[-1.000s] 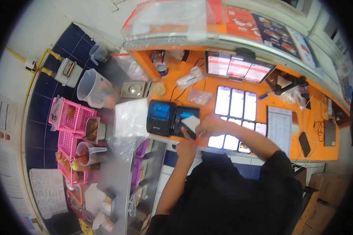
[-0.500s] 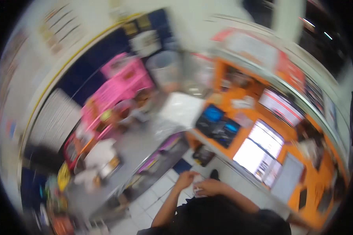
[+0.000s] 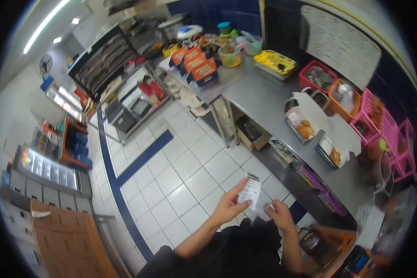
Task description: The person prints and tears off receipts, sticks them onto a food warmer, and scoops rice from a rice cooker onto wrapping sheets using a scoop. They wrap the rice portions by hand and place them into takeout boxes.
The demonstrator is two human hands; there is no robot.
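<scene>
My left hand (image 3: 230, 205) pinches a white printed paper receipt (image 3: 250, 191) between thumb and fingers, above the tiled floor in front of my body. Close by on the right, my right hand (image 3: 280, 216) has its fingers closed on a crumpled pale slip (image 3: 264, 212). Whether that slip is joined to the receipt I cannot tell. On the steel counter (image 3: 257, 99) beyond my hands are two open boxes of food, one box (image 3: 302, 124) farther left and the other box (image 3: 330, 154) nearer me.
Along the counter stand a tray of yellow food (image 3: 275, 63), orange-and-blue boxes (image 3: 200, 67), a red basket (image 3: 318, 76) and pink baskets (image 3: 394, 134). A metal rack (image 3: 111, 60) stands farther back. Brown cartons (image 3: 65, 236) are stacked at lower left, near a glass-front fridge (image 3: 48, 169).
My view has swung left, from the orange desk with screens toward the counter and kitchen floor. My hands, blurred and close together before, are now farther apart, with the receipt raised in the left.
</scene>
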